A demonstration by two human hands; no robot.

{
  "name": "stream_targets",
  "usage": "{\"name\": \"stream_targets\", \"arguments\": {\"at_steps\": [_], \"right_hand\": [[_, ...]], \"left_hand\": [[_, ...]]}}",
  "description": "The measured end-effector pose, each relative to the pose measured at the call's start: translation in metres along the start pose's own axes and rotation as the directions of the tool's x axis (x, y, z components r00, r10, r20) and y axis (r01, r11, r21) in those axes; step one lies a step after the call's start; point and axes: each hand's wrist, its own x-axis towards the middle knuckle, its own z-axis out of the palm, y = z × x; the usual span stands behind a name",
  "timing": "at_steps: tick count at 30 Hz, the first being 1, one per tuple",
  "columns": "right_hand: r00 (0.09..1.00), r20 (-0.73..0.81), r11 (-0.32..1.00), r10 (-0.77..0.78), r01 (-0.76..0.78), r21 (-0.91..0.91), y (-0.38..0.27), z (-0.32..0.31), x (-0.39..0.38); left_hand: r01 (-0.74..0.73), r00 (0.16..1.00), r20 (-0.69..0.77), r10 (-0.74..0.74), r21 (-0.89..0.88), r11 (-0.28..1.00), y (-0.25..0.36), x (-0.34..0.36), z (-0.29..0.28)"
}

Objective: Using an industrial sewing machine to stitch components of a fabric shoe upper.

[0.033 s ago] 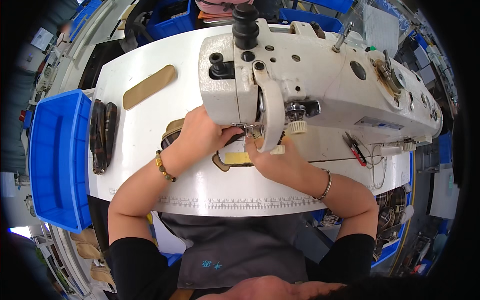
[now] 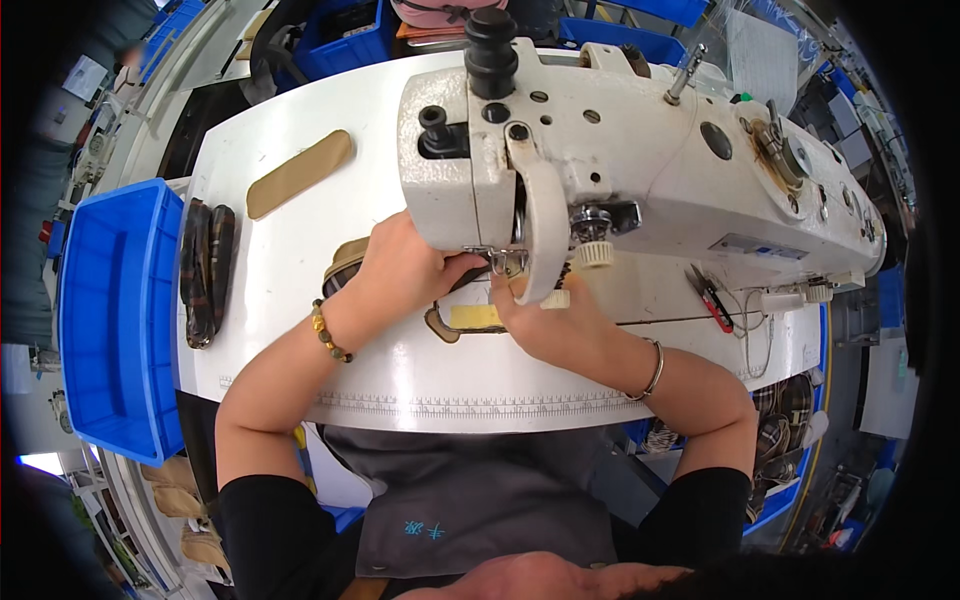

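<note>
My left hand (image 2: 398, 262) is closed, its thumb and fingers pinching a dark plaid-and-tan sewn fabric piece (image 2: 343, 270) beside the presser foot (image 2: 507, 262) of a white sewing machine (image 2: 640, 160). Part of this piece sticks out to the left of that hand. A tan-edged end (image 2: 441, 326) with a yellow patch (image 2: 474, 317) shows between my hands. My right hand (image 2: 548, 318) holds the same piece from the other side, fingers bent close to the needle area. The machine's lever and knob cover some of its fingertips. The needle point itself is hidden.
A long tan oval piece (image 2: 300, 175) lies on the white table (image 2: 400, 385). Folded plaid pieces (image 2: 208, 275) rest at the left edge, by a blue bin (image 2: 120, 320). Red-handled thread snips (image 2: 712, 300) lie at right. Plaid pieces (image 2: 785, 425) fill a bin below the table's right side.
</note>
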Motion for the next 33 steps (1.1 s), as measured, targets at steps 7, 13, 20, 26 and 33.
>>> {"name": "stream_targets", "arguments": {"at_steps": [7,13,20,26,33], "right_hand": [[0.989,-0.147,0.999,0.015,-0.022,-0.046,-0.002,-0.007,-0.002],[0.952,-0.302,0.999,0.04,-0.037,0.015,-0.001,-0.006,0.001],[0.907,-0.42,0.999,0.022,-0.009,0.032,0.003,-0.004,0.003],[0.934,-0.358,0.996,-0.007,0.037,0.077,0.002,-0.012,0.0],[0.855,-0.518,0.965,0.024,0.115,0.236,-0.003,-0.005,0.004]], "left_hand": [[0.059,0.998,0.015,-0.059,-0.044,0.997,0.001,0.005,-0.004],[0.007,0.998,-0.059,-0.011,-0.066,0.998,-0.002,0.008,-0.003],[-0.019,0.998,-0.053,0.015,-0.07,0.997,-0.001,0.012,-0.007],[0.047,0.999,0.01,-0.046,-0.095,0.994,0.001,0.011,-0.009],[0.143,0.99,0.048,-0.135,-0.243,0.96,-0.007,0.003,-0.003]]}}
